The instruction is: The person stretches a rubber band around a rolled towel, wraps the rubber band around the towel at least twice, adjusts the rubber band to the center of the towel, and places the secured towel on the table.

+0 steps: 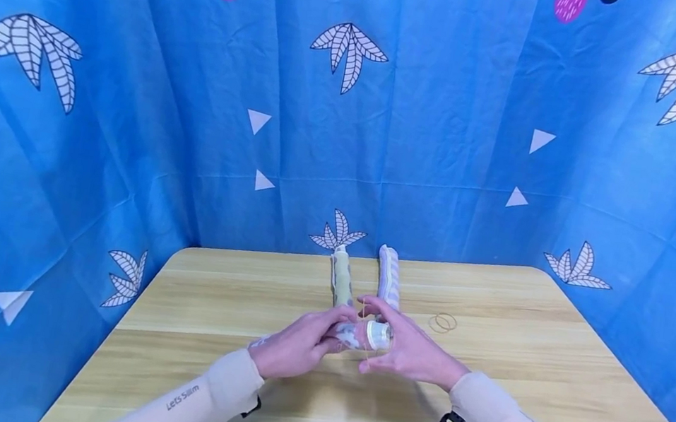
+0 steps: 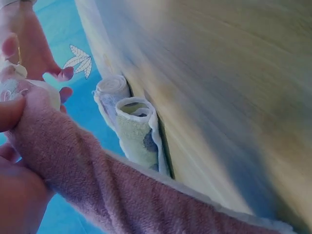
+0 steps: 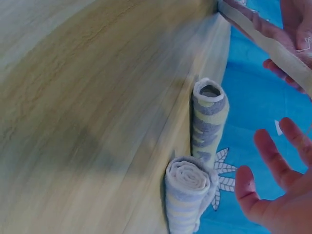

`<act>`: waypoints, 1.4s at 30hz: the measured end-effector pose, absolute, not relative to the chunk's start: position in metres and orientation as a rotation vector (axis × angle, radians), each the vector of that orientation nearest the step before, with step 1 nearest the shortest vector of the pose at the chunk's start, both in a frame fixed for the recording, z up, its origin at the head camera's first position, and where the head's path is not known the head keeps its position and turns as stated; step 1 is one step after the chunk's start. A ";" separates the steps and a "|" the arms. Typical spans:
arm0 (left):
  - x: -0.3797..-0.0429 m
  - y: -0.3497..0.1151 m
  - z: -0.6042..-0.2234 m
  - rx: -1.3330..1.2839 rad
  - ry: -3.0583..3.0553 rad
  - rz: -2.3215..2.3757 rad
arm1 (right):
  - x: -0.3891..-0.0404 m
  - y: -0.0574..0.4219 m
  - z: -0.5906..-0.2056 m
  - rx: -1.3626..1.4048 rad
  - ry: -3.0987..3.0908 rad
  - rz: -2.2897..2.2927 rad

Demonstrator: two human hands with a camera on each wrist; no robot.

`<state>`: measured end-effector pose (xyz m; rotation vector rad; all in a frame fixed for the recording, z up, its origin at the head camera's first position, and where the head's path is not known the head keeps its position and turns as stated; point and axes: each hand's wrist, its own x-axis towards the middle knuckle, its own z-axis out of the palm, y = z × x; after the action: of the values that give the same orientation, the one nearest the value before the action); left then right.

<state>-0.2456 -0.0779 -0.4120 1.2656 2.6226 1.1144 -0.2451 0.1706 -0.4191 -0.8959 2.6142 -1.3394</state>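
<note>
My left hand (image 1: 298, 343) grips a rolled towel (image 2: 92, 161), pink on the side shown in the left wrist view. In the head view its white end (image 1: 379, 335) points right, toward my right hand (image 1: 413, 346). The right hand's fingers and thumb are spread around that end, with a thin rubber band (image 2: 19, 51) stretched across them. In the right wrist view the spread fingers (image 3: 270, 156) are apart from the towel. Beyond the hands lie a green-and-grey rolled towel (image 1: 341, 275) and a lilac striped rolled towel (image 1: 390, 275).
Loose rubber bands (image 1: 443, 322) lie on the wooden table (image 1: 226, 282), right of the striped roll. A blue patterned curtain (image 1: 436, 145) hangs behind and along both sides of the table.
</note>
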 end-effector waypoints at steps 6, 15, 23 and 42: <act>-0.245 -0.078 -0.410 1.281 2.573 1.133 | -0.245 0.168 -0.419 -0.985 2.609 -1.343; -0.243 -0.073 -0.409 1.600 2.831 0.693 | -0.242 0.166 -0.414 -0.961 2.661 -1.323; -0.241 -0.071 -0.408 1.742 2.936 0.616 | -0.241 0.165 -0.414 -0.947 2.721 -1.322; -0.250 -0.086 -0.389 0.976 2.872 1.514 | -0.235 0.151 -0.420 -0.870 2.594 -1.318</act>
<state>-0.2504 -0.0860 -0.3888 0.9758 2.8725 1.5138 -0.2347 0.1505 -0.4198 -0.8704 2.5942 -1.3176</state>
